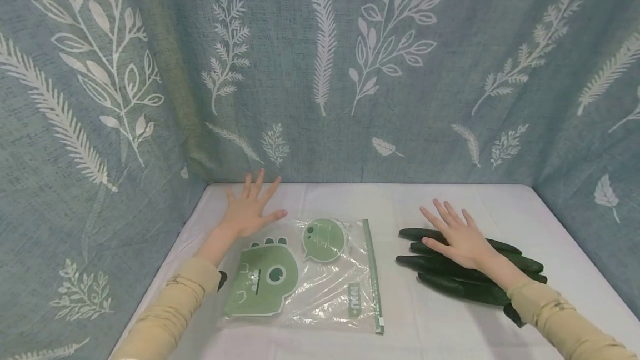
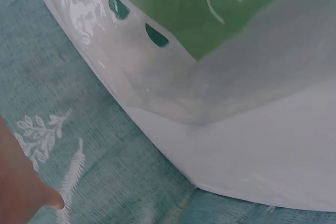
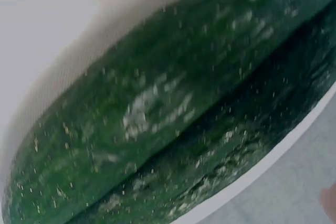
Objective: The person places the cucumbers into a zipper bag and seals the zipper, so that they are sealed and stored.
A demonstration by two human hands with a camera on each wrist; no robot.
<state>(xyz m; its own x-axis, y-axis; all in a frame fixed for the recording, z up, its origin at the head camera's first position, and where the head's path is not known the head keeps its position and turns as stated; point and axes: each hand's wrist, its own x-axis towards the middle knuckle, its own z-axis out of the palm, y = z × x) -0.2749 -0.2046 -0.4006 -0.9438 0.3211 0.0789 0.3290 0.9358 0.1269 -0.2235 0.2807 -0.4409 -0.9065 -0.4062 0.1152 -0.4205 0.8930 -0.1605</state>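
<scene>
I seem merely poised to start — left hand (image 1: 247, 215) splayed, zip bag (image 1: 310, 282) at its four o'clock, right hand (image 1: 462, 242) splayed over cucumbers (image 1: 457, 289) at the bag's three o'clock — and gripping next calls for curling either.

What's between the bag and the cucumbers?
Just a bare strip of white cloth between the bag and the cucumbers; the head view shows it.

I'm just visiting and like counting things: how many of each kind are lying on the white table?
Dark green cucumbers: 4 visible
Clear zip bag with green print: 1
Total: 5
</scene>
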